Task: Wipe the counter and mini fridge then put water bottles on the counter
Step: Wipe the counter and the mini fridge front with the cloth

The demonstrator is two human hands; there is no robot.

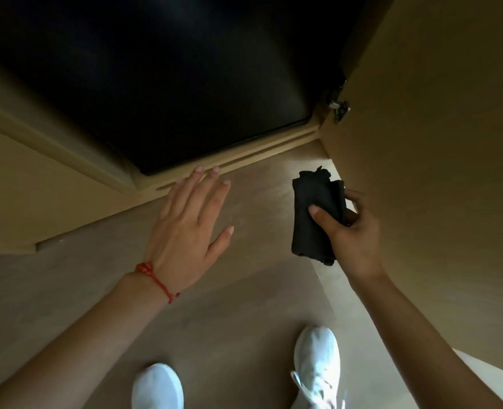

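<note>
Cloth [315,214]: dark and folded, gripped in the right hand, held upright above the floor, well apart from the left hand.
Right hand [353,231]: closed around the cloth's lower right part, thumb pressed across its front, fingers wrapped behind it.
Left hand [188,228]: empty, fingers spread and extended, palm turned down, nothing grasped; fingertips are seen near the wooden frame [238,163] below the fridge.
Fridge [161,84]: black front, set within a light wooden cabinet, seen above both hands.
Cabinet door [439,143]: swung wide on the right, hinge [339,107] seen at its inner edge; the cloth is held just beside it.
Bracelet [156,278]: red cord, worn on the left wrist.
Shoes [318,364]: white, planted on the wooden floor [244,290] below the arms.
</note>
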